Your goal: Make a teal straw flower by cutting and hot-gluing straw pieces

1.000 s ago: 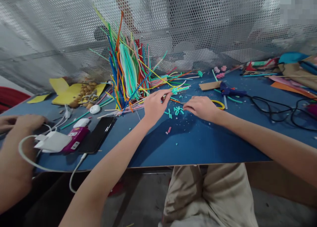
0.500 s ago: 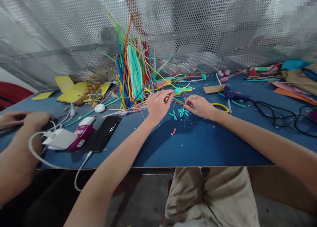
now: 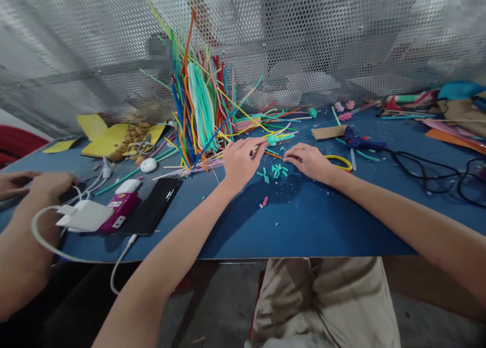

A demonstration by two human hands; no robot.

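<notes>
My left hand (image 3: 243,159) is closed in a pinch, with a teal fuzzy pipe-cleaner flower (image 3: 273,139) at its fingertips. Just to the right, my right hand (image 3: 307,160) hovers low over the table with thumb and fingers pressed together; whatever is between them is too small to make out. Short cut teal pieces of pipe cleaner (image 3: 279,170) lie in a loose pile below the two hands. Closer to the table's front edge is a small pink piece (image 3: 265,201). A yellow ring-shaped handle (image 3: 339,161) shows behind my right wrist.
Upright bundles of coloured pipe cleaners (image 3: 203,105) stand at the back. A blue glue gun (image 3: 360,141) with black cable lies right, by a cardboard strip (image 3: 328,132). Left are a phone (image 3: 154,206), a white charger (image 3: 85,215) and another person's hands (image 3: 49,186).
My right hand has drawn slightly back from the cut teal pieces, its fingers a little straighter. My left hand keeps its pinch at the flower. The whole view has shifted slightly.
</notes>
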